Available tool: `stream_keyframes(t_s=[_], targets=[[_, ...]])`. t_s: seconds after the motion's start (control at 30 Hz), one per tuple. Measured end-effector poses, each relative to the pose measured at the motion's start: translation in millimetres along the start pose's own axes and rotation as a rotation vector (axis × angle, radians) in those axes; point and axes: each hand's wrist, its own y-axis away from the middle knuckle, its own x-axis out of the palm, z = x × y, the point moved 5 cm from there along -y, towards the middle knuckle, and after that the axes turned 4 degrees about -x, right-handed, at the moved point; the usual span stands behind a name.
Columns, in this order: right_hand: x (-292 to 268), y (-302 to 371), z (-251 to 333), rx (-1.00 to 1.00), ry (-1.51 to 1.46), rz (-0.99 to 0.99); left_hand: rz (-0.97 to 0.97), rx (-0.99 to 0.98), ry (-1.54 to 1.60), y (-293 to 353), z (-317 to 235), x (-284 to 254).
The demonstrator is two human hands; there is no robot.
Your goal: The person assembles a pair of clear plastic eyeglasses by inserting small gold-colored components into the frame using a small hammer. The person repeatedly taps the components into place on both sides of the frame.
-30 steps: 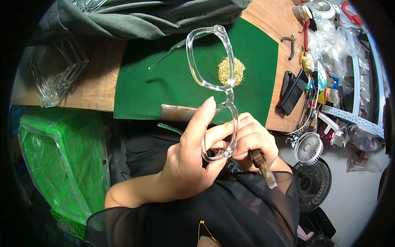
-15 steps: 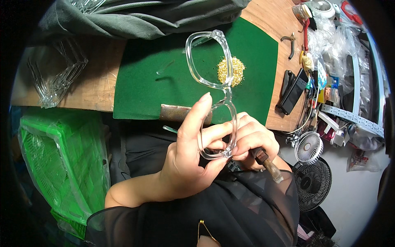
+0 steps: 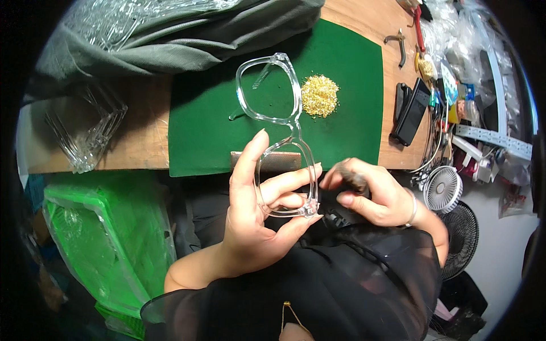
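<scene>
My left hand (image 3: 250, 199) grips a clear plastic eyeglass frame (image 3: 297, 91) by its lower end, thumb and fingers around the nearer rim. The frame is held on end over the front of a green mat (image 3: 205, 136), with its other rim pointing away from me. My right hand (image 3: 378, 196) is a little to the right, apart from the frame. Its fingers are curled around a short brown hand tool (image 3: 354, 181), blurred and partly covered, so its exact kind is unclear. Beyond the frame, a heap of tiny gold-coloured metal pieces (image 3: 320, 96) lies on the mat.
A brown block (image 3: 273, 161) sits at the mat's front edge. Clear frames (image 3: 91, 131) lie on the wooden table at left, with more on grey cloth (image 3: 239, 34) behind. Pliers (image 3: 401, 48), a black phone (image 3: 412, 116) and a small fan (image 3: 442, 189) are at right; a green crate (image 3: 108, 227) stands at lower left.
My right hand has drawn away from the frame's lower end to the right, bringing the tool along. The frame and my left hand have shifted slightly left in view.
</scene>
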Motion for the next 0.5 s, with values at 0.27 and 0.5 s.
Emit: stream_keyframes(t_s=[0.27,0.5], targets=[[13,-1,16,0.108,0.166,0.324,0.016,0.044,0.119,-2,0,2],[10,-4,24,0.059,0.288,0.35,0.032,0.028,0.076,-3,1,0]])
